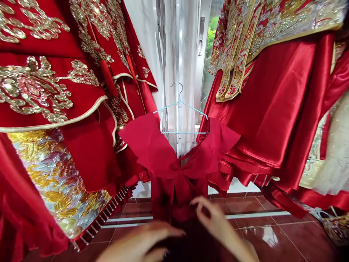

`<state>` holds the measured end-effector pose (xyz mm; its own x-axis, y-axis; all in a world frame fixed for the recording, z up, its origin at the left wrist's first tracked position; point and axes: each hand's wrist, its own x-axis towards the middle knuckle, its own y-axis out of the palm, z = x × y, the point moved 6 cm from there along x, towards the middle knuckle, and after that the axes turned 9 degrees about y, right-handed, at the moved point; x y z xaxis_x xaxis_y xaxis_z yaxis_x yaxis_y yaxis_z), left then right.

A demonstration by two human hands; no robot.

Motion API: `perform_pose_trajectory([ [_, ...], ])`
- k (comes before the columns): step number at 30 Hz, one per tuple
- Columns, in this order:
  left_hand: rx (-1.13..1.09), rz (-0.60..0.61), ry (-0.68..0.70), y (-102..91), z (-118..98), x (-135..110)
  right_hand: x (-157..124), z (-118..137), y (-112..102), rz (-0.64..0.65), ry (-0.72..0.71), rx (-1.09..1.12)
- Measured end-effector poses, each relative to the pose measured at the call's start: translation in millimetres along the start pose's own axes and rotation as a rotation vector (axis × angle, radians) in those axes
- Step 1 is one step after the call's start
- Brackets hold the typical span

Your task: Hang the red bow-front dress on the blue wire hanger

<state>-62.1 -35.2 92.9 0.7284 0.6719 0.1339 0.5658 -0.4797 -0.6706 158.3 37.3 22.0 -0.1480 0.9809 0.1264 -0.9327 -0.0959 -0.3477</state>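
Observation:
A plain red dress point(158, 156) with wide, pointed shoulder flaps and a gathered knot at the chest is in front of me on a thin light-blue hanger point(180, 102). What bears the hanger's hook cannot be made out. My right hand point(214, 218) is by the front of the bodice, its fingers curved and apart, with no held thing visible. Lower down, my left hand point(149, 238) reaches in from the bottom edge, blurred, fingers stretched toward the dress front. Its fingertips lie before dark cloth, and whether they touch it is unclear. The dress's lower part is in shadow.
Red garments with gold beading point(35, 91) hang close on the left. More red satin garments point(275, 102) hang on the right, beside a whitish one point(334, 145). Behind are a metal post point(178, 47) and a door handle point(201, 36). Dark red tiles point(256, 233) cover the floor.

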Motion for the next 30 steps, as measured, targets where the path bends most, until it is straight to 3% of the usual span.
perform_pose_trajectory([
  [2,0.180,-0.198,-0.006,-60.2,-17.6,19.5,22.9,63.4,-60.3,-0.272,-0.208,-0.072],
  [4,0.378,-0.467,0.043,-120.2,-50.0,46.3,42.7,127.6,-108.1,-0.557,-0.400,-0.279],
  [6,0.658,-0.647,0.035,-162.6,-75.6,80.0,69.1,175.1,-131.6,-0.727,-0.432,-0.497],
  [8,0.926,-0.692,-0.156,-187.3,-75.2,115.5,106.0,195.4,-132.4,-0.651,-0.277,-0.660],
  [11,1.003,-0.640,-0.369,-200.7,-44.9,152.2,145.2,192.8,-120.0,-0.500,-0.047,-0.870],
  [15,0.927,-0.533,-0.435,-203.1,-12.3,163.3,161.5,176.7,-128.3,-0.428,0.087,-1.037],
  [21,0.836,-0.545,-0.409,-209.0,-16.2,155.7,168.3,177.1,-155.8,-0.373,0.059,-1.165],
  [25,1.025,-0.654,-0.481,-214.8,-21.2,153.1,163.6,179.7,-140.1,-0.435,0.039,-1.234],
  [28,1.050,-0.639,-0.663,-224.7,-16.5,155.4,157.5,183.6,-122.8,-0.545,0.022,-1.269],
  [30,1.031,-0.605,-0.728,-232.8,-16.2,157.4,158.3,184.7,-115.4,-0.547,0.025,-1.280],
])
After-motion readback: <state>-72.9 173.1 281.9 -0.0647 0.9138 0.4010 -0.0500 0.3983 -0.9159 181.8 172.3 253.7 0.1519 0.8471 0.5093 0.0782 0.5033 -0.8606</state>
